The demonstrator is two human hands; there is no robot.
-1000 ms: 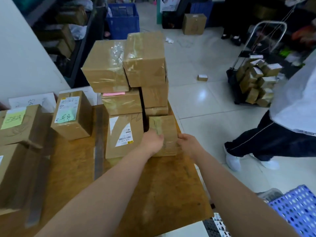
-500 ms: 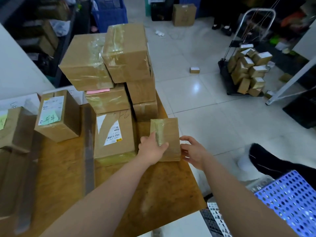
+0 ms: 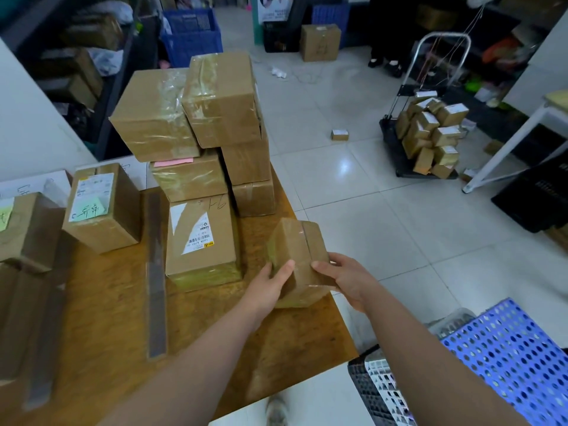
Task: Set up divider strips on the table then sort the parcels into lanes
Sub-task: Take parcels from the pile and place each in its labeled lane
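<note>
1. The small taped parcel (image 3: 295, 256) is tilted, one corner pointing away from the person. It sits over the right edge of the table (image 3: 107, 333), just in front of the stack. Whether its underside touches the wood cannot be told.
2. The left hand (image 3: 270, 287) grips the parcel's left side. Its thumb lies across the upper face and the other fingers curl round the side, mostly out of sight.
3. The right hand (image 3: 347, 281) grips the opposite side. Its thumb presses on the upper face near the left thumb, and the fingers are curled round the right edge.
4. Both forearms are bare and stretch forward from the bottom of the view, converging on the parcel.
5. Just left of the hands stands a labelled parcel (image 3: 199, 238). It is the front of a stack of parcels (image 3: 221, 99) piled several high.
6. A dark divider strip (image 3: 155, 272) lies flat on the table beside the labelled parcel, running away from the person. Across it stands a parcel with a green note (image 3: 103, 207).
7. On the tiled floor to the right, well apart from the table, a trolley (image 3: 396, 155) carries many small boxes. A blue perforated crate (image 3: 507, 358) sits near the right forearm.
</note>
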